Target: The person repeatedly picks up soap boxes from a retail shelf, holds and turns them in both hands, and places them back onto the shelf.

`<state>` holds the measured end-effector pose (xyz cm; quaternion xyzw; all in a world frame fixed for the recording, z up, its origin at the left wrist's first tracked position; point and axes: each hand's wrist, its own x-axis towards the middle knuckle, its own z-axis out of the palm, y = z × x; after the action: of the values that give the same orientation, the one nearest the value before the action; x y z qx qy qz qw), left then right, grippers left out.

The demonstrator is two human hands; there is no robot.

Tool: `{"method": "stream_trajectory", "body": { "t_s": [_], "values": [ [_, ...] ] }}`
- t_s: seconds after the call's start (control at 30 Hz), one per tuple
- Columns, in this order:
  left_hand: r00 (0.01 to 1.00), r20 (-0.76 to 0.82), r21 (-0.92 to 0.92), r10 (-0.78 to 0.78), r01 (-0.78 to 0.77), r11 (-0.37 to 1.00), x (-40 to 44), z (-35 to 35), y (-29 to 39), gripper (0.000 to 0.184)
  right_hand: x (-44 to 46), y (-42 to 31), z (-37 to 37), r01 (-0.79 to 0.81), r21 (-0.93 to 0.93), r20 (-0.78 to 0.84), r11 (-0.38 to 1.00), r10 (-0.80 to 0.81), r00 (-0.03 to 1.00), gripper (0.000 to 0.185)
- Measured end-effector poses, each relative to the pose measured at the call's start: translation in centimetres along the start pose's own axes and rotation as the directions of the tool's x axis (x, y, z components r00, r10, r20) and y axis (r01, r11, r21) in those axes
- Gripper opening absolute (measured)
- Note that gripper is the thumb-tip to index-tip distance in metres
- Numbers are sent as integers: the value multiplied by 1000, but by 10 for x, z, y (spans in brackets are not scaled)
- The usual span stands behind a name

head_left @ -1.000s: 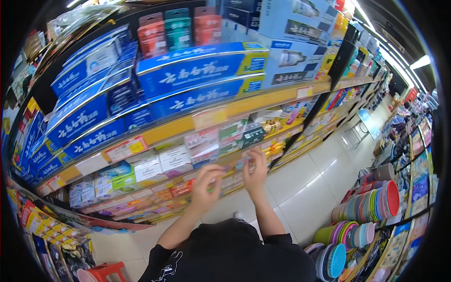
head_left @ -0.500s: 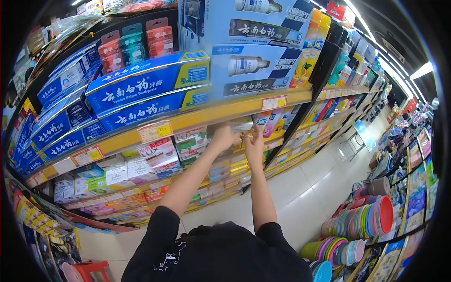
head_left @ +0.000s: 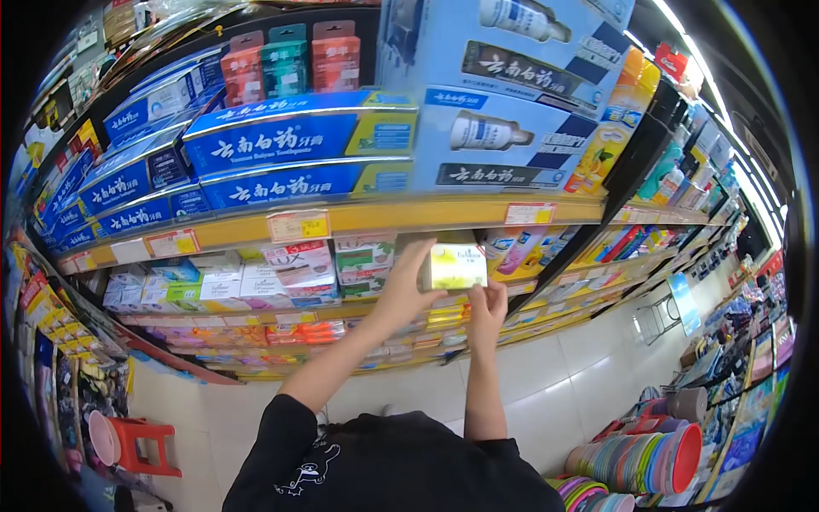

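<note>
A small yellow-and-white box (head_left: 458, 266) is held upright at the front of the shelf below the blue toothpaste boxes (head_left: 294, 136). My left hand (head_left: 411, 277) grips its left side, with the thumb along the lower edge. At the lower right corner, the fingers of my right hand (head_left: 487, 305) are pinched together against the box. Left of it stand green-and-white LUX boxes (head_left: 365, 266) and a pink-and-white LUX pack (head_left: 304, 271). Bottles in pink and yellow (head_left: 519, 249) are on the right.
The yellow shelf edge (head_left: 375, 215) runs just above my hands. A dark upright post (head_left: 618, 183) divides the shelving on the right. Stacked colourful basins (head_left: 640, 461) are at the lower right, a red stool (head_left: 145, 444) at the lower left.
My hands were apart a second ago, then met at the shelf. Now the yellow-and-white box shows clearly between them, facing me. The view has shifted.
</note>
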<state>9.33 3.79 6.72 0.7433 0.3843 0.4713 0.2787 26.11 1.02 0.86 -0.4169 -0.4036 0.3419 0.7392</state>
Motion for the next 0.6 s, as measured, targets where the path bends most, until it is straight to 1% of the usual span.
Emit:
{"method": "stream_trajectory", "body": {
  "t_s": [0.03, 0.13, 0.17, 0.2, 0.27, 0.3, 0.4, 0.43, 0.5, 0.53, 0.6],
  "values": [
    [1000, 19, -22, -6, 7, 1000, -15, -9, 7, 76, -10, -1, -7, -74, -5, 52, 997, 74, 996, 24],
    [994, 97, -85, -48, 56, 995, -61, -40, 15, 73, -45, -13, -8, -133, 41, 188, 990, 123, 974, 29],
    [990, 122, -105, -64, 77, 991, -76, -50, 14, 72, -55, -10, -8, -153, 7, 236, 988, 147, 961, 36],
    [986, 109, -222, -128, 150, 963, -91, -58, 11, 72, -67, -13, 0, -177, 5, 290, 984, 168, 942, 39],
    [965, 90, -448, -248, 261, 855, -120, -76, 5, 73, -89, -25, 19, -218, -1, 402, 976, 200, 894, 46],
    [948, 88, -544, -305, 302, 783, -132, -87, 0, 74, -97, -22, 27, -184, -28, 478, 982, 175, 861, 53],
    [949, 2, -364, -316, 295, 884, -164, -125, -14, 69, -120, -8, 58, -182, -65, 613, 981, 184, 768, 55],
    [953, -38, -344, -301, 270, 899, -173, -137, -19, 65, -127, -9, 76, -122, -73, 629, 990, 141, 764, 53],
    [958, -112, -304, -265, 221, 927, -187, -162, -29, 57, -135, -2, 104, 49, -204, 652, 978, 98, 752, 50],
    [945, -165, -278, -283, 231, 932, -191, -174, -34, 54, -139, 0, 119, 137, -265, 662, 955, 76, 746, 49],
    [914, -268, -231, -306, 248, 941, -194, -197, -44, 47, -146, 2, 153, 266, -246, 670, 932, -34, 741, 48]
  ]
}}
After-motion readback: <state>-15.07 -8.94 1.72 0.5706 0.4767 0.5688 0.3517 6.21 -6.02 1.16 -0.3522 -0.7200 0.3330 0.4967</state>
